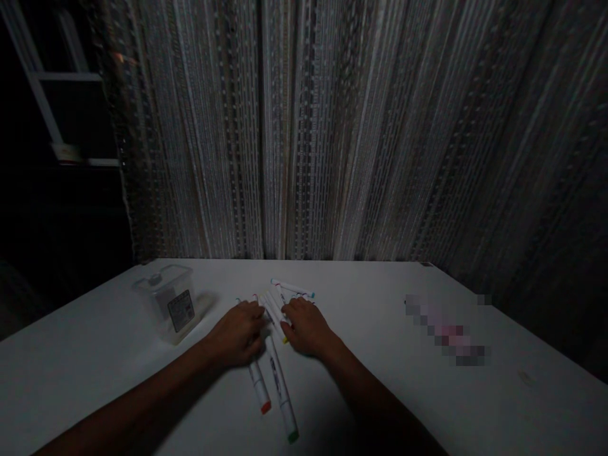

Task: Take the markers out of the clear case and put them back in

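Here, white markers (275, 313) between and under two hands, left hand (239, 334) and right hand (305, 326) palms down, fingers curled, grip too dark to tell, arms reaching forward, green-tipped marker (282, 389) nearer, clear box (171, 304) left on white counter (361, 304).

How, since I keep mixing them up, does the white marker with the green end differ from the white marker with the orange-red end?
The green-ended white marker shows along its length, while the left hand hides the far part of the orange-red-ended white marker. The green end also reaches nearer the person than the orange-red end. Both lie on the white table, coloured ends towards the person.
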`<state>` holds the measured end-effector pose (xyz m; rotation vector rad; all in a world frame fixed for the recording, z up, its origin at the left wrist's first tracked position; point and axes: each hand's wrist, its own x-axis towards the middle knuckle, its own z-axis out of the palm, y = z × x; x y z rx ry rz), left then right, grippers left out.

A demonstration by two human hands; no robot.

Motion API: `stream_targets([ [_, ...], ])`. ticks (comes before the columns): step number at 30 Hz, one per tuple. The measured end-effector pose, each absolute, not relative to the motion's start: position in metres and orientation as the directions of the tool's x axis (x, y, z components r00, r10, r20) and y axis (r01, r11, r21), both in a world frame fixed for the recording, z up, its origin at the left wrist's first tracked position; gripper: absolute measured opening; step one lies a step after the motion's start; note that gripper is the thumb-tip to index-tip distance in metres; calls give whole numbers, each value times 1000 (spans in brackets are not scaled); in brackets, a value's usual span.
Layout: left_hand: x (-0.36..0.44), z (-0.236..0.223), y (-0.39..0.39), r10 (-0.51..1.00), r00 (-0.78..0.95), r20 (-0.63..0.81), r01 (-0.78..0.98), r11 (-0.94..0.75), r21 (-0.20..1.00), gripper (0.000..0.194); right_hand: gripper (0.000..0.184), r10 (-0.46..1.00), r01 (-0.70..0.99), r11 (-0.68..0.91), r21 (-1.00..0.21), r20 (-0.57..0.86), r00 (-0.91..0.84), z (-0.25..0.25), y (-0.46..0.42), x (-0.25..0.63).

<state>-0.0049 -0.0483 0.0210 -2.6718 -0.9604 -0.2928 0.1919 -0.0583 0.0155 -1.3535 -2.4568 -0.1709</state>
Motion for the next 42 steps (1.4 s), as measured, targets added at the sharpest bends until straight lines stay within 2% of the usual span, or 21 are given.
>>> stream_targets([
  [8, -14, 7, -43, 591, 782, 200, 613, -787, -68, 18, 32, 797, 823, 560, -92, 329, -506, 15, -56, 194],
  [12, -19, 12, -46, 652, 717, 246, 680, -732, -42, 18, 56, 756, 752, 642, -148, 287, -589, 13, -60, 194],
  [15, -26, 12, -48, 669, 664, 333, 717, -697, -31, 32, 72, 774, 752, 631, -190, 216, -595, 9, -61, 192],
  [19, -35, -6, -50, 741, 612, 275, 769, -639, 13, 51, 65, 852, 831, 521, -198, 191, -488, 7, -61, 190],
  [21, -37, -18, -53, 771, 593, 231, 785, -618, 46, 55, 65, 842, 814, 538, -220, 195, -503, 9, -63, 189],
  [25, -37, -31, -65, 768, 587, 256, 780, -621, 77, 55, 83, 775, 728, 630, -268, 161, -611, 11, -67, 187],
  [31, -34, -25, -77, 700, 584, 411, 742, -666, 78, 46, 69, 866, 834, 496, -243, 204, -456, 1, -59, 184],
  [33, -36, -25, -73, 703, 554, 446, 762, -644, 66, 51, 71, 868, 833, 495, -248, 187, -461, 2, -57, 186],
  [37, -38, -31, -57, 745, 516, 423, 808, -588, 50, 59, 78, 842, 799, 538, -269, 127, -524, 8, -60, 188],
  [42, -33, -30, -34, 772, 474, 424, 824, -558, 94, 50, 64, 860, 824, 511, -245, 136, -493, 8, -59, 187],
])
